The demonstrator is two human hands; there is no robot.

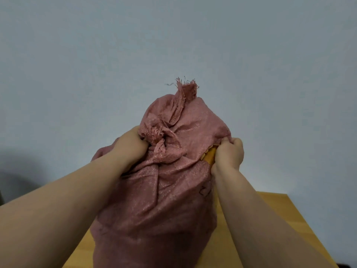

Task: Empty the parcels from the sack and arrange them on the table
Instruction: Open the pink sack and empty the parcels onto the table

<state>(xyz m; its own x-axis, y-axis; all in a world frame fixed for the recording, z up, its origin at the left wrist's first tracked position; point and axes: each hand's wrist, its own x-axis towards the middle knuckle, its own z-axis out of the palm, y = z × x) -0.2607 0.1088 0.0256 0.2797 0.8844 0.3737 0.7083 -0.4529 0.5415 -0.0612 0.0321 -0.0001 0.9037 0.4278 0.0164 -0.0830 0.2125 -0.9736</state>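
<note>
From the head camera, a pink woven sack (154,190) is being held upright on a wooden table (270,219) against a pale wall (96,55), apparently so that its top can be worked loose. The left hand (129,146) is being closed on the bunched cloth just beside the knotted neck (156,136), the knot lying to the inner side of that grip. The right hand (229,153) is being clenched on the sack's edge at the opposite shoulder, where the fabric is being pulled aside. Just inside that right grip, a sliver of a yellow parcel (209,156) is being exposed; the rest of the load is hidden, though the bulging cloth suggests the sack is full. Nothing is yet being laid out on the table
</note>
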